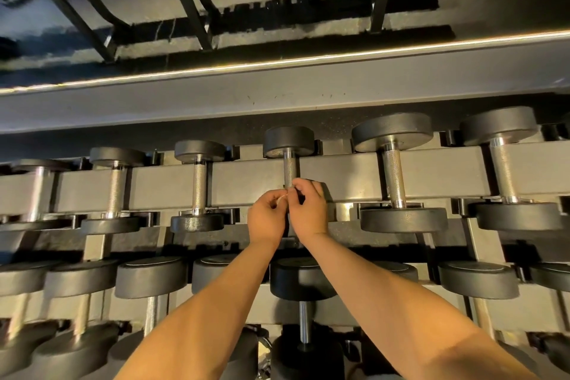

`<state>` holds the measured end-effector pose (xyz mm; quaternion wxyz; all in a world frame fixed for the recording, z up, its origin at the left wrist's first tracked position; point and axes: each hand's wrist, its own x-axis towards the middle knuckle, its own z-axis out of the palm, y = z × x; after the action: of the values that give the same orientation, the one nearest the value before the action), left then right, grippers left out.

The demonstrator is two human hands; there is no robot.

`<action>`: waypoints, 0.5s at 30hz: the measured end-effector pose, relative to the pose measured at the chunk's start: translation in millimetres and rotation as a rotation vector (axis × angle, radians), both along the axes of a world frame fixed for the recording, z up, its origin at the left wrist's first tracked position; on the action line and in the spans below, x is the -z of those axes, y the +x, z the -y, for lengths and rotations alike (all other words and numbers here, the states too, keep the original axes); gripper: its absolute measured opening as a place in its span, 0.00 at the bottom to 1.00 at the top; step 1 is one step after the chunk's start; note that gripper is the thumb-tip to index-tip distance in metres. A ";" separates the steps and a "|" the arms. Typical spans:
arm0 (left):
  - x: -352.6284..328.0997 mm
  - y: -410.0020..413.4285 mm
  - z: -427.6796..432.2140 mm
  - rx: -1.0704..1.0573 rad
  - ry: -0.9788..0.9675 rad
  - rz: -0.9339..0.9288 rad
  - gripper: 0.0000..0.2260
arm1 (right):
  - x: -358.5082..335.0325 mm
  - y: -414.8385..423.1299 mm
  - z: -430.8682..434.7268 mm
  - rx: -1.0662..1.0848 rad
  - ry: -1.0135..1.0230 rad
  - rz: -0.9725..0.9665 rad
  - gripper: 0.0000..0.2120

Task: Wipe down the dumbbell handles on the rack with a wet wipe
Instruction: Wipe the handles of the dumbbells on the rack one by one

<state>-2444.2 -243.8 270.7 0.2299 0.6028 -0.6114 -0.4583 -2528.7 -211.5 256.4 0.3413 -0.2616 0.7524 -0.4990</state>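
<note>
Wet wipe [281,199] is pinched in curled left hand [266,220]; right hand [309,210] curled alongside, hold unclear. Dumbbell handle [290,167] is found just beyond both, axis running away.

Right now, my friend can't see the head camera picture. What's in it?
The left hand and right hand pinch a small white wipe by the near end of a dumbbell handle on the rack. More dumbbells sit beside and below it.
</note>
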 end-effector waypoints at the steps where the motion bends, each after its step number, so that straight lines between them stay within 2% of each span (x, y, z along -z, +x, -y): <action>1: -2.4 -0.6 -2.6 -0.014 -0.020 -0.018 0.08 | -2.0 1.3 -3.8 0.000 -0.028 0.039 0.09; 5: -3.2 -8.7 -9.8 0.053 0.012 -0.092 0.10 | -8.7 -2.3 -11.9 0.008 -0.134 0.157 0.09; 8: 1.0 -9.9 -2.4 0.112 -0.008 -0.099 0.10 | -7.0 -13.4 -4.5 -0.026 -0.124 0.168 0.09; 12: 6.4 -11.6 11.5 0.056 -0.116 -0.008 0.14 | -9.6 -33.1 23.8 0.072 -0.153 -0.025 0.10; 15: 17.4 -16.0 9.4 0.065 -0.065 0.079 0.15 | -3.8 -42.3 51.5 -0.008 -0.149 -0.154 0.11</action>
<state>-2460.3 -253.3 253.4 0.2100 0.5925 -0.6538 -0.4212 -2571.0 -262.9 260.2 0.2640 -0.3270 0.7362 -0.5305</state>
